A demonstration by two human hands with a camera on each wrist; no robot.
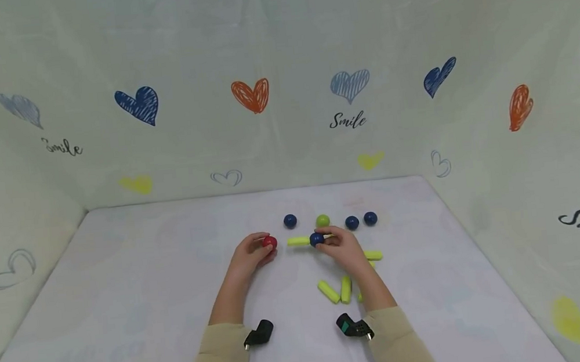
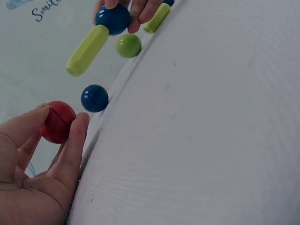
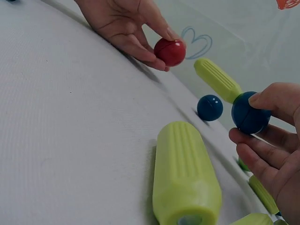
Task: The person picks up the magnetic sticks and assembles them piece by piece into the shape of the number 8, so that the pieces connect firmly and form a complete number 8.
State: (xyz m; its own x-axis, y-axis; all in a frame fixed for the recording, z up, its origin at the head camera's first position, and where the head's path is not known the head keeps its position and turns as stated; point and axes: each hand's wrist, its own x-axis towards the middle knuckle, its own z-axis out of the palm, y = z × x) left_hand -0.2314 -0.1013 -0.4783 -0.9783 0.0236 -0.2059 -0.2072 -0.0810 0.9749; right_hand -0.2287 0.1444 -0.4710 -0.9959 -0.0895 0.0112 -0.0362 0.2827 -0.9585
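Note:
My left hand (image 1: 253, 251) pinches a glossy red ball (image 2: 58, 122) between thumb and fingertips. Facing it from the right, my right hand (image 1: 339, 248) holds a dark blue ball (image 3: 251, 112) by thumb and fingers. A ribbed yellow-green rod (image 2: 87, 50) sticks out of that blue ball, pointing toward the red one. In the head view a small gap separates the rod's free end from the red ball. Both balls are held above the table in the wrist views. Part of another yellow-green piece shows behind the right fingers; whether it joins the blue ball I cannot tell.
Behind the hands lie a loose blue ball (image 1: 290, 221), a green ball (image 1: 322, 220) and two more blue balls (image 1: 352, 222) on the white table (image 1: 122, 290). Several yellow-green rods (image 1: 328, 292) lie around the right forearm, some partly hidden by it.

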